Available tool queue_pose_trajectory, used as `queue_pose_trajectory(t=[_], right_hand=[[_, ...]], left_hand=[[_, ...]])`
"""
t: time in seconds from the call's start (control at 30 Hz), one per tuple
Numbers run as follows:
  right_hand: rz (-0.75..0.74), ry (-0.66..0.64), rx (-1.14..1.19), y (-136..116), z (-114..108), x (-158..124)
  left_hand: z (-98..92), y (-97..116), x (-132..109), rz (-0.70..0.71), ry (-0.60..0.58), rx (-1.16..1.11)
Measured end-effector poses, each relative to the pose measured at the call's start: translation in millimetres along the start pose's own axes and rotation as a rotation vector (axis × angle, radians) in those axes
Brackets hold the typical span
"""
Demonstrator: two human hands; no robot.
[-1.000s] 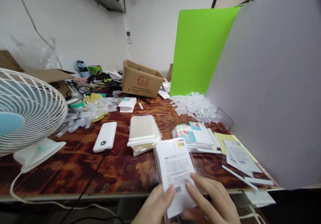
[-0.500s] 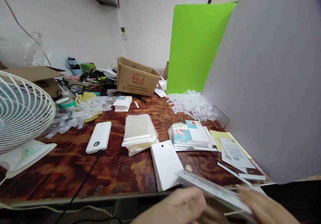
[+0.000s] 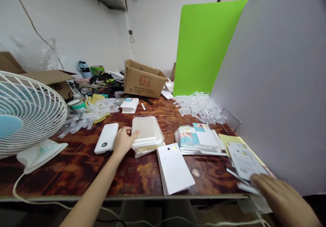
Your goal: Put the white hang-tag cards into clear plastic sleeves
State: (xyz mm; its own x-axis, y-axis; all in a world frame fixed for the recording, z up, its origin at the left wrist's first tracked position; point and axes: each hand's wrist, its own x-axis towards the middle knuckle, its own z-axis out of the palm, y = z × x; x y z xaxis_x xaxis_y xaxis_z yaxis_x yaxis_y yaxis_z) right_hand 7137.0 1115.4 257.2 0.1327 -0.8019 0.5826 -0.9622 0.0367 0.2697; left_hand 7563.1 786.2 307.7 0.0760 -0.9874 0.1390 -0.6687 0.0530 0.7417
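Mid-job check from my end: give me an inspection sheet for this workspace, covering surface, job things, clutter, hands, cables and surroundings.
Surface: brown table, patchy finish.
Job things: clear sleeves stacked centrally; white cards near the front edge; sleeved cards stacked right of the sleeves; printed sheets further right.
Clutter: right plastic heap; left plastic heap; white device.
Hands: left hand at the sleeves' left edge; right hand blurred by the sheets' near end, contact unclear.
Cables: black cable from the device; white cord from the fan.
Surroundings: fan left; cardboard box behind; green panel and grey panel right.
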Motion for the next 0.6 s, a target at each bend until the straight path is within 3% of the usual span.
queue_pose_trajectory(t=[0.07,0.13,0.2,0.33,0.4,0.5,0.6], right_hand=[[-0.128,0.075,-0.021,-14.1,-0.9,22.4],[-0.066,0.153,0.019,-49.2,-8.0,54.0],[-0.085,0.127,0.184,-97.5,-14.5,86.9],[-0.364,0.037,0.191,-175.5,-6.0,123.0],[-0.385,0.037,0.199,-189.3,5.1,121.6],[-0.321,0.057,0.277,-188.4,14.5,109.3],[-0.251,0.22,0.391,-182.2,11.3,101.2]], left_hand=[[6.2,-10.9,0.3,-0.001,-0.012,0.025],[7.2,-14.0,-6.8,-0.011,0.008,0.044],[3.5,-12.4,-14.0,-0.01,0.048,0.065],[-6.1,-6.8,-20.9,0.081,0.097,0.046],[-8.7,-5.2,-22.7,0.131,0.115,-0.014],[-11.7,-0.6,-28.7,0.149,0.199,-0.157],[-16.7,11.0,-44.9,0.121,0.201,-0.369]])
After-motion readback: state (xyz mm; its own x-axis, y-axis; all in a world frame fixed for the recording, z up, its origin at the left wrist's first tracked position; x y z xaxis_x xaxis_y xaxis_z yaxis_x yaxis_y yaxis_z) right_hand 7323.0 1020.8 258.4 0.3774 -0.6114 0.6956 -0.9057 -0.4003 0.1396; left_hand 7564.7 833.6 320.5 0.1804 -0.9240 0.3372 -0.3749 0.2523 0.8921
